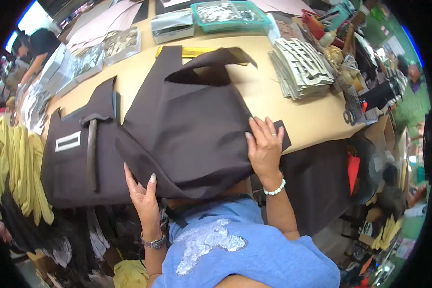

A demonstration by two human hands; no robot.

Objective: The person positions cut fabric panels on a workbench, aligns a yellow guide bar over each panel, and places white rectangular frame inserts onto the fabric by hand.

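A dark brown sheet of fabric or soft leather-like material [197, 129] lies in front of me, its far corner curled up and blurred. My left hand [143, 194] is at its near left edge, thumb and fingers apart; the other fingertips are partly hidden. On the sheet's right side, my right hand [265, 149] lies with fingers stretched over the surface. To the left, a hammer [92, 153] rests on another dark piece [67, 177], beside a small white rectangular frame [68, 141].
A stack of cut pale pieces [302, 69] stands at the table's [317, 125] right. Along the back are a teal tray [230, 17] and open boxes of small parts [122, 45]. Yellow cloth strips [14, 163] hang at left. Another person [41, 48] is at far left.
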